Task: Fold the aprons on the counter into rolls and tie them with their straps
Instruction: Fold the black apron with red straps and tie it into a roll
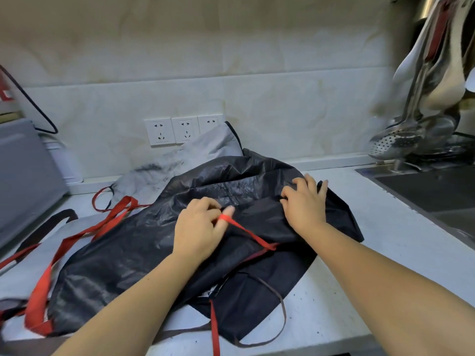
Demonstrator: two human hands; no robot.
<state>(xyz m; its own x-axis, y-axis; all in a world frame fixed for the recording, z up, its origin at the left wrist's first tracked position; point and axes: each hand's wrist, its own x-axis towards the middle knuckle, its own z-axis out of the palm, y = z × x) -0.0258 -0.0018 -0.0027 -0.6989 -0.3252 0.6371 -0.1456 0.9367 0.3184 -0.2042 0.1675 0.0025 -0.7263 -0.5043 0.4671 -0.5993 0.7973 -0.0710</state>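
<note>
A black apron [133,253] lies crumpled and spread across the middle of the surface [385,240]. The left hand [198,227] rests on its centre with fingers curled, a thin red strap [246,233] looped over one finger and running taut to the apron's near edge. The right hand [304,204] sits at the apron's right end, its fingers bent and gripping a fold of the cloth. A wide red strap [77,237] trails off the apron's left side. A grey strap [280,304] loops at its near edge. Behind the apron a pale apron [180,158] leans on the wall below the sockets [185,129]. To the apron's right is a sink [437,191].
</note>
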